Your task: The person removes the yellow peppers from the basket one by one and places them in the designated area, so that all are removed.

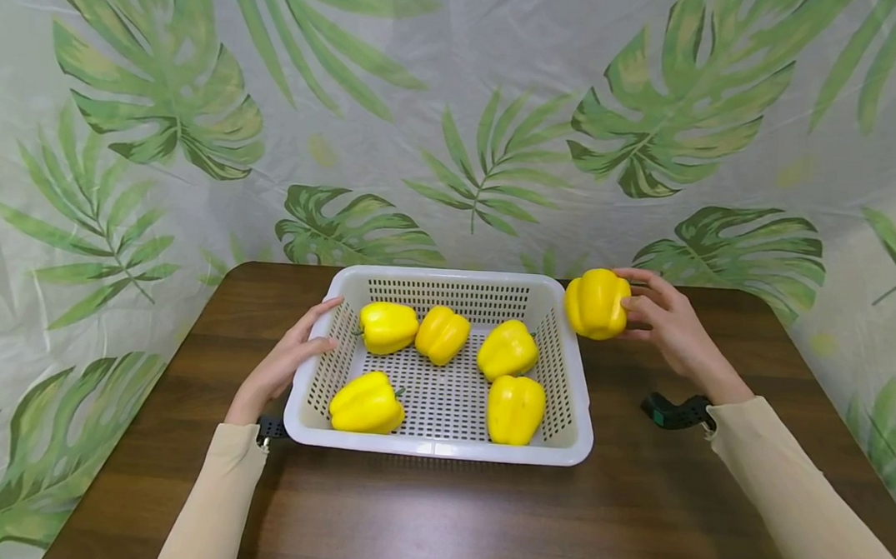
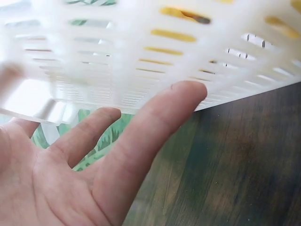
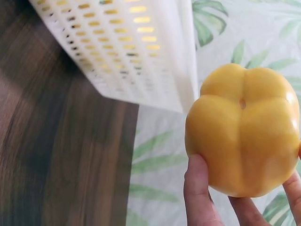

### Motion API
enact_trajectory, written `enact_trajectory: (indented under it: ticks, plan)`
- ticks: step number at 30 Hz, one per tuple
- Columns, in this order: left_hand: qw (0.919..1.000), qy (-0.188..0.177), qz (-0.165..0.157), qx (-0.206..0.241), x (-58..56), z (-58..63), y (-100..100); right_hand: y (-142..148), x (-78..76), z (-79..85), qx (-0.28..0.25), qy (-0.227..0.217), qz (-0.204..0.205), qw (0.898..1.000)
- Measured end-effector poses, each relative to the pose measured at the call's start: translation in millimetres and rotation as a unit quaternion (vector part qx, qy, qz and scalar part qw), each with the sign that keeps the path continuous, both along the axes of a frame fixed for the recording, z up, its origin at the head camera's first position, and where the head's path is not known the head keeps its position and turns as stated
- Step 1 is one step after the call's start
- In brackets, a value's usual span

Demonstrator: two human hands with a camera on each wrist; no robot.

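Note:
My right hand (image 1: 664, 318) holds a yellow bell pepper (image 1: 597, 303) just outside the basket's right rim, at about rim height. In the right wrist view, the thumb and fingers grip the held pepper (image 3: 242, 132) from below and the sides, its lobed end facing the camera. Several more yellow bell peppers lie spread in a white slotted plastic basket (image 1: 441, 448), among them one at front left (image 1: 367, 403) with a green stem. At the basket's left side, my left hand (image 1: 282, 364) rests with fingers spread and fairly straight. The left wrist view has its thumb (image 2: 155, 122) against the slotted wall.
The basket stands on a dark brown wooden table (image 1: 422, 520). A cloth with green leaf prints (image 1: 490, 165) hangs behind the table. Black straps circle both wrists, and the right strap (image 1: 675, 412) sticks out towards the basket.

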State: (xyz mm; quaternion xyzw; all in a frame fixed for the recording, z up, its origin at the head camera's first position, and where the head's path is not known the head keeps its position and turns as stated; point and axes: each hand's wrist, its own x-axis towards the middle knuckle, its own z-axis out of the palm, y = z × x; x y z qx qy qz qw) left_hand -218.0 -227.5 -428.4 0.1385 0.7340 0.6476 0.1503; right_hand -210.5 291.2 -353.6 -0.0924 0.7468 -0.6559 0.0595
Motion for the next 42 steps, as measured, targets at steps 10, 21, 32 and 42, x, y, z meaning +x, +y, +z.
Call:
enact_trajectory:
  ticks: [10, 21, 32, 42]
  plan:
    - [1.0, 0.001, -0.002, 0.005, -2.2, -1.4, 0, 14, -2.5, -9.7, -0.014, 0.002, -0.008, 1.0]
    - [0.9999, -0.001, -0.002, 0.012, -1.5, -2.1, 1, 27, -8.3, -28.0, -0.01, 0.003, -0.012, 1.0]
    - [0.9998, -0.001, -0.005, 0.02, -0.6, -3.9, 1, 35, -12.0, -48.2, 0.012, -0.003, -0.012, 1.0]
    - [0.9997, -0.006, -0.005, 0.024, -0.9, -6.5, 0, 35, -13.8, -59.2, 0.069, -0.015, -0.016, 0.997]
